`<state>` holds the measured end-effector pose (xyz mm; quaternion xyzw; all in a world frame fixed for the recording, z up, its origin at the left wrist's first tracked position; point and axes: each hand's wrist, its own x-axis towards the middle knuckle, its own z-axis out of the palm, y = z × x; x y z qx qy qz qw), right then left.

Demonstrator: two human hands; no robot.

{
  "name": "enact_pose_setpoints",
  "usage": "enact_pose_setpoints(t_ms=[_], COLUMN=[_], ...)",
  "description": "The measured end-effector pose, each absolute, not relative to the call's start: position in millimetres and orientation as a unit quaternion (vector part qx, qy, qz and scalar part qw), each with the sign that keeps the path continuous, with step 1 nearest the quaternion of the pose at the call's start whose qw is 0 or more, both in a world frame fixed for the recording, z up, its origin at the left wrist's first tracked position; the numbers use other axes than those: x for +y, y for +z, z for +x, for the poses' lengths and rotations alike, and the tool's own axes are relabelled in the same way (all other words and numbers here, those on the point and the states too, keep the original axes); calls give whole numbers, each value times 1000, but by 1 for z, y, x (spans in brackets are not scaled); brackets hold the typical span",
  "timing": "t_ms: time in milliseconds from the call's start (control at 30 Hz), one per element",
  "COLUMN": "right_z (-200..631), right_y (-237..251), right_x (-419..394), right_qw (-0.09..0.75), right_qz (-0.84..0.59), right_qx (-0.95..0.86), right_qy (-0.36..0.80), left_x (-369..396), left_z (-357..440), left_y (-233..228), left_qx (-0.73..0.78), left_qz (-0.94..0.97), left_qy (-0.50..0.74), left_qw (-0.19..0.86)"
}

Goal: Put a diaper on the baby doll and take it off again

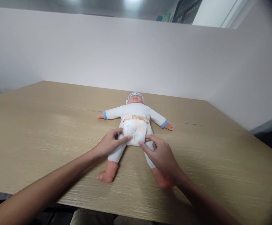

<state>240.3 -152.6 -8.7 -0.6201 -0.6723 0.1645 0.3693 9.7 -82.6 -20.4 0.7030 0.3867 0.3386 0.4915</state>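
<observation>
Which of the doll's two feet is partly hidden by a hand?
The foot on the picture's right, behind the right hand and wrist. The other foot lies fully in view on the table.

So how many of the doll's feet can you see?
1. The doll's one bare foot lies near the table's front edge, below the left hand. The other is mostly hidden behind the right hand.

A light wooden table (32,125) with a fine grain and a thin seam across its top carries a baby doll (135,125) lying on its back near the middle
</observation>
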Motion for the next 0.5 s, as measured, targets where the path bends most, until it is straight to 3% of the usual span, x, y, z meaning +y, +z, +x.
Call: enact_pose_setpoints(t_ms=[267,500], right_z=[243,243], right_y=[-16,-15], right_x=[-155,-153], right_qw=[372,361], right_qz=[-639,-646], right_qx=[-646,-637], right_qy=[191,215], left_x=[-77,-74], left_z=[2,3], left_y=[-15,-22], left_qx=[362,352], left_qz=[568,603], left_qy=[325,355], left_qw=[664,622])
